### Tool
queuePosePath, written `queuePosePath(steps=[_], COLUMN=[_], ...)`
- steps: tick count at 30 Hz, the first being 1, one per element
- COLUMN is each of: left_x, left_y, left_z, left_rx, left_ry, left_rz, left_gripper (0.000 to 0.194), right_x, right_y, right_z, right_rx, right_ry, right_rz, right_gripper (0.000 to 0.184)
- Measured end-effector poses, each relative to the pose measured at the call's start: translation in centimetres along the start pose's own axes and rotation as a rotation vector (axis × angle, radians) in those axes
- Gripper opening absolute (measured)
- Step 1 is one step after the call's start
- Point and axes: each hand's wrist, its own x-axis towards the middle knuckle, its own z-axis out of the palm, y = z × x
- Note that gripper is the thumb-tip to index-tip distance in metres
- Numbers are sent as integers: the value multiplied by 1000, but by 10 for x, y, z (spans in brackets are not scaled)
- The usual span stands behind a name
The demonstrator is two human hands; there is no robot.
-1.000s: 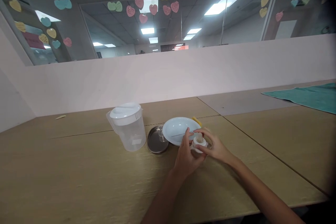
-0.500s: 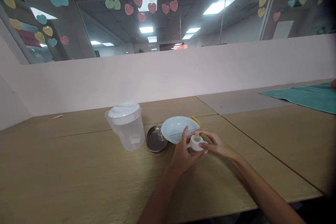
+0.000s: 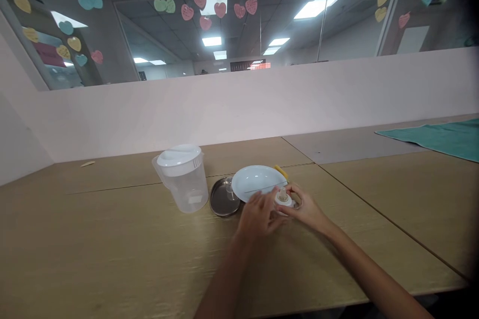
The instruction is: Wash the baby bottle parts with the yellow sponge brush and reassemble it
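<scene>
My right hand (image 3: 305, 209) grips a white screw collar with a translucent teat (image 3: 283, 198) from the right, holding it just above the table. My left hand (image 3: 258, 217) comes in from the near side, its fingers against the collar's lower left. Part of the collar is hidden by my fingers. Behind both hands lies a white plate (image 3: 256, 182), its front rim close to the collar. A yellow object (image 3: 281, 172) pokes out behind the plate. To the left, a round steel lid (image 3: 223, 199) holds a small clear piece.
A clear plastic pitcher with a white lid (image 3: 183, 182) stands left of the steel lid. A wooden stick (image 3: 88, 163) lies near the pale partition (image 3: 224, 109) along the far edge of the wooden table (image 3: 112, 219). A teal towel (image 3: 437, 138) lies at the far right.
My left hand has moved down and left, away from the plate, with its fingers now lower on the collar. The collar stays in my right hand, and the plate, lid and pitcher have not moved.
</scene>
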Motion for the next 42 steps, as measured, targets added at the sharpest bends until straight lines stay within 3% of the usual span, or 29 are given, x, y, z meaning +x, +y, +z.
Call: queuePosePath(steps=[2,4,6,9,14,28,42], left_x=[-3,-8,-13,-18,-23,-21,-20], left_y=[-16,-35,-53,-77,-102,-103,-95], left_z=[-15,-27,-34,-34,-21,-18,-23], left_rx=[91,166,220,246,267,286,359], left_ry=[112,260,332,274,121,61,202], left_rz=[-104,-304,-446,-528,-516,-484,-745], left_gripper=[59,46,38,37,37,37,18], right_x=[0,-1,-1,0,1,3,2], right_y=[1,2,1,-1,0,14,16], right_z=[-1,-2,-2,-2,-1,9,12], right_rx=[-25,-70,-106,-132,-124,-117,-91], right_ry=[3,9,11,27,50,150,168], right_rz=[-13,-26,-39,-56,-71,-72,-50], right_gripper=[35,34,31,28,29,33,35])
